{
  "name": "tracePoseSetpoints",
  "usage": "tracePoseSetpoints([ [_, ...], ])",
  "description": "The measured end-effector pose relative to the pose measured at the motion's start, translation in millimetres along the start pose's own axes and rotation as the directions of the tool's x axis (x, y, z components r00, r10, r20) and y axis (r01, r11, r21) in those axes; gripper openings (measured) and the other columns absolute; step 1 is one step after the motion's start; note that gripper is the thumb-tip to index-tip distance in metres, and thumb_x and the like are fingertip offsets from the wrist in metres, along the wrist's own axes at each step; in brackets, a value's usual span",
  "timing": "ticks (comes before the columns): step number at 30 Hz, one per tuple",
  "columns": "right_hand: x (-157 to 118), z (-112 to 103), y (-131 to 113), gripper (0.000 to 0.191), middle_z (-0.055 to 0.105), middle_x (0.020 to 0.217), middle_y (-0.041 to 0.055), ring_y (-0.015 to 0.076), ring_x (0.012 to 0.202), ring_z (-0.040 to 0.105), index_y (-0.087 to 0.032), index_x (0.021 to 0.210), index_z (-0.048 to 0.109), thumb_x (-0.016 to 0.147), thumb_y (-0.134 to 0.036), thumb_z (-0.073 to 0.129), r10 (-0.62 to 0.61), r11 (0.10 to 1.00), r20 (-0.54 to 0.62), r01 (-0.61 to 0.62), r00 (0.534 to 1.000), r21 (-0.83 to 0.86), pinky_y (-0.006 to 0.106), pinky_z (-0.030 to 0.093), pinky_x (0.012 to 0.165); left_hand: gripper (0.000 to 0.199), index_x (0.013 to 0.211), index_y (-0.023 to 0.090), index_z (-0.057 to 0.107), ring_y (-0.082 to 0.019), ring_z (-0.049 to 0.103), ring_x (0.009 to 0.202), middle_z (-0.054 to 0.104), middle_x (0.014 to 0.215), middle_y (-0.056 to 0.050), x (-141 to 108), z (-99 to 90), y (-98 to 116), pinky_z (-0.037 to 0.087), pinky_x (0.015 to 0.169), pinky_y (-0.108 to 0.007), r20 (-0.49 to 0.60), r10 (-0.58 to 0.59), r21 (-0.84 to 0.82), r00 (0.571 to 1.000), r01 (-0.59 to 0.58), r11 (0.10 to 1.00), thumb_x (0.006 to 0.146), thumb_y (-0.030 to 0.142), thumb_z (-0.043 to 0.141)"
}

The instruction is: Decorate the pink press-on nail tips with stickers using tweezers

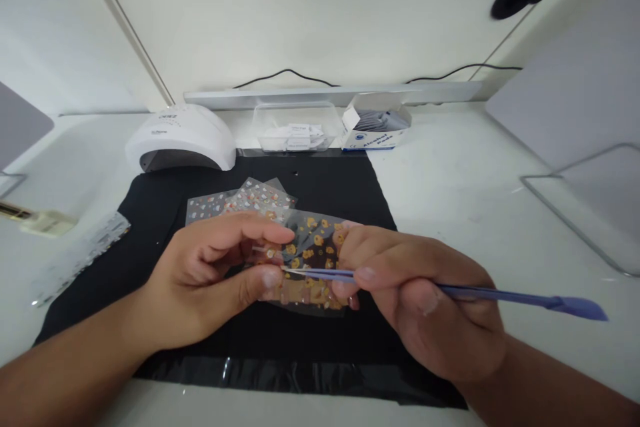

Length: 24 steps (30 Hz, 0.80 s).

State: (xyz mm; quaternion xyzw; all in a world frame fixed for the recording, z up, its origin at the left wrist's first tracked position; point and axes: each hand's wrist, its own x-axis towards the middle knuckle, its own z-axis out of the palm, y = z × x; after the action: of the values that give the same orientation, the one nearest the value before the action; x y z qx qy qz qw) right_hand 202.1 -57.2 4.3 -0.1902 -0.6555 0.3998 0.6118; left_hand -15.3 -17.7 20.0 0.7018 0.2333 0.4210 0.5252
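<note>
A clear sticker sheet (314, 240) printed with small orange-brown figures is held up over the black mat. My left hand (215, 273) grips its left side, fingers behind the sheet and thumb in front. In my right hand (425, 287) is a pair of purple tweezers (500, 295), lying nearly level. Their pale tips touch or nearly touch the sheet near my left thumb; I cannot make out whether a sticker is between them. Some right-hand fingers reach the sheet's right edge. Behind my left hand, more clear sticker sheets (213, 205) with small white and red figures lie overlapped.
A white nail lamp (181, 137) stands at the back left of the black mat (270, 363). Beside it are a clear plastic tray (296, 113) with white packets and an open alcohol pad box (375, 135). At left lie a patterned clear packet (83, 257) and a small bottle (50, 222).
</note>
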Motion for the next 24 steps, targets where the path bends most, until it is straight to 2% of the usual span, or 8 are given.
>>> tracePoseSetpoints([
  [6, 0.1, 0.7, -0.3, 0.026, 0.069, 0.076, 0.0074, 0.0193, 0.069, 0.061, -0.019, 0.107, 0.074, 0.097, -0.028, 0.052, 0.000, 1.000, -0.015, 0.000, 1.000, 0.004, 0.034, 0.050, 0.060, 0.031, 0.107, 0.025, 0.075, -0.012, 0.069, 0.062, 0.072, 0.073, -0.002, -0.5, -0.8, -0.5, 0.059, 0.055, -0.014, -0.023, -0.027, -0.015, 0.999, 0.026, 1.000, 0.080, 0.010, 0.072],
  [12, 0.1, 0.1, -0.8, 0.026, 0.070, 0.077, 0.0077, 0.0196, 0.071, 0.062, -0.018, 0.107, 0.074, 0.098, -0.027, 0.051, 0.000, 1.000, 0.008, 0.000, 1.000, 0.014, 0.036, 0.051, 0.063, 0.033, 0.106, 0.027, 0.075, -0.010, 0.069, 0.068, 0.074, 0.080, 0.000, -0.3, -1.3, -1.3, 0.058, 0.063, -0.012, -0.030, -0.018, 0.006, 0.999, 0.018, 1.000, 0.081, 0.007, 0.069],
  [18, 0.4, 0.9, -0.3, 0.025, 0.070, 0.075, 0.0076, 0.0192, 0.069, 0.061, -0.018, 0.104, 0.074, 0.097, -0.028, 0.053, 0.006, 1.000, -0.013, -0.006, 1.000, 0.022, 0.035, 0.048, 0.062, 0.026, 0.103, 0.024, 0.075, -0.011, 0.068, 0.067, 0.074, 0.080, -0.001, 0.3, 0.3, -2.0, 0.057, 0.060, -0.015, -0.052, -0.017, 0.050, 0.999, 0.019, 0.999, 0.082, 0.009, 0.069],
  [21, 1.0, 1.6, -0.3, 0.025, 0.070, 0.073, 0.0067, 0.0185, 0.066, 0.060, -0.018, 0.104, 0.074, 0.097, -0.029, 0.052, 0.004, 1.000, -0.036, -0.003, 0.999, 0.024, 0.035, 0.047, 0.062, 0.021, 0.100, 0.022, 0.075, -0.010, 0.066, 0.065, 0.073, 0.080, -0.001, 3.5, -5.6, -5.6, 0.055, 0.058, -0.015, -0.083, -0.028, 0.090, 0.996, 0.036, 0.995, 0.083, 0.011, 0.068],
  [24, 0.4, 1.6, -0.8, 0.025, 0.069, 0.074, 0.0058, 0.0163, 0.060, 0.058, -0.020, 0.104, 0.074, 0.098, -0.030, 0.052, 0.033, 0.999, -0.045, -0.031, 0.998, 0.041, 0.035, 0.047, 0.062, 0.014, 0.097, 0.019, 0.074, -0.008, 0.060, 0.059, 0.068, 0.072, 0.000, 12.4, -19.7, -15.3, 0.051, 0.054, -0.015, -0.143, -0.070, 0.095, 0.987, 0.084, 0.992, 0.084, 0.016, 0.068],
])
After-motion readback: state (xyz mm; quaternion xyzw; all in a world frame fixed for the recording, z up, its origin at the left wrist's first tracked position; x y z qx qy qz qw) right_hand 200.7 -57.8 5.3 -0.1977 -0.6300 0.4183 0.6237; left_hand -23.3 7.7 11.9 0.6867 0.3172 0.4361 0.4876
